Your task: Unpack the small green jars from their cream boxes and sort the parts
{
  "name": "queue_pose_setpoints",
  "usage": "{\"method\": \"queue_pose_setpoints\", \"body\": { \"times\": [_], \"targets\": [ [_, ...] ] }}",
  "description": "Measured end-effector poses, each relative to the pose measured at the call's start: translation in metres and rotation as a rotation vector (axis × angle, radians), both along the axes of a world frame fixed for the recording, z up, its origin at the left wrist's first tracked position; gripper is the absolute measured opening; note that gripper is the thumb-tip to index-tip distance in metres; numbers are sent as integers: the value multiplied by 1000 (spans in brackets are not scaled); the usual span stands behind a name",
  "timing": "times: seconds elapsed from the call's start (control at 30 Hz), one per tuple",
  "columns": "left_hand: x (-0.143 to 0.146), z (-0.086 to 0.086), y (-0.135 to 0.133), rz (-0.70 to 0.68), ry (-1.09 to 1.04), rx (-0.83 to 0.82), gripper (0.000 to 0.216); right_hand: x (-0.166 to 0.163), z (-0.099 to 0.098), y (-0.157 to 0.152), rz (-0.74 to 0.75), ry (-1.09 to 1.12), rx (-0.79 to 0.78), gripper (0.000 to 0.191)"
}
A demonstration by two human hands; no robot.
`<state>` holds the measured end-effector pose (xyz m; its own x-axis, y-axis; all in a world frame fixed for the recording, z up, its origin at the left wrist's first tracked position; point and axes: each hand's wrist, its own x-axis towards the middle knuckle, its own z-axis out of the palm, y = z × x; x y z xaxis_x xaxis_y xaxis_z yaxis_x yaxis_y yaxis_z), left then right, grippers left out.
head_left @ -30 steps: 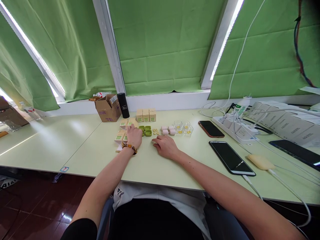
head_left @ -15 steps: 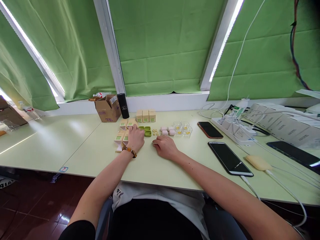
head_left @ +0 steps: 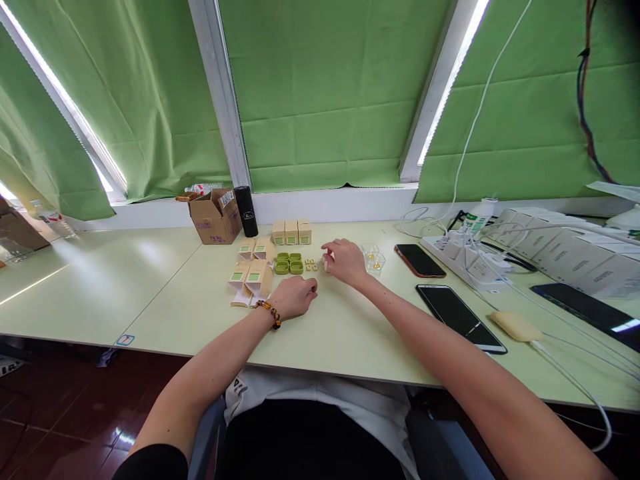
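My right hand (head_left: 345, 261) lies over a group of small pale pink cylinders. Its fingers are bent round one pink cylinder (head_left: 325, 265); the others are hidden beneath. My left hand (head_left: 296, 297), closed, rests on the table near its front, and whatever is inside it is hidden. Beyond that hand sit several green trays (head_left: 289, 263) and several tiny yellowish pieces (head_left: 311, 265). At its left stand several cream cartons (head_left: 259, 277) with green labels, the front ones with flaps open. Clear cups (head_left: 374, 260) with yellow in them stand right of my right hand.
Three closed cream boxes (head_left: 291, 232) stand at the back, near a black cylinder (head_left: 246, 212) and a cardboard box (head_left: 215, 217). On the right lie phones (head_left: 460, 317), a power strip (head_left: 467, 257) with cables, and white boxes (head_left: 565, 247).
My left hand has moved right and toward me, away from the cartons, uncovering them and the green trays. My right hand has moved forward and right onto the pink cylinders.
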<state>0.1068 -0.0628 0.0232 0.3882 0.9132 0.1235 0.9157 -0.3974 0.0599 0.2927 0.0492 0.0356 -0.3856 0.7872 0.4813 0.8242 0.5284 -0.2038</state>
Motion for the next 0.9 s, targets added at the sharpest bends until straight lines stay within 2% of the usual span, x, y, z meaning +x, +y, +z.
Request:
{"method": "queue_pose_setpoints", "body": {
  "times": [0.2,0.4,0.5,0.6,0.73,0.9],
  "targets": [
    [-2,-1,3,-15,-11,-1,22,-26,12,55,-43,-115,65,44],
    [-2,-2,5,-30,-12,0,21,-54,12,84,-115,-214,33,66],
    [-1,-2,6,-17,-4,-10,21,-62,10,90,-154,-255,-57,75],
    [0,-2,7,-4,6,-12,22,-66,8,92,-146,-273,-118,69],
    [1,-2,7,4,19,-11,22,-68,7,91,-119,-241,-98,55],
    [2,-1,8,14,27,-8,22,-73,6,87,-13,-92,-112,58]
  ]
}}
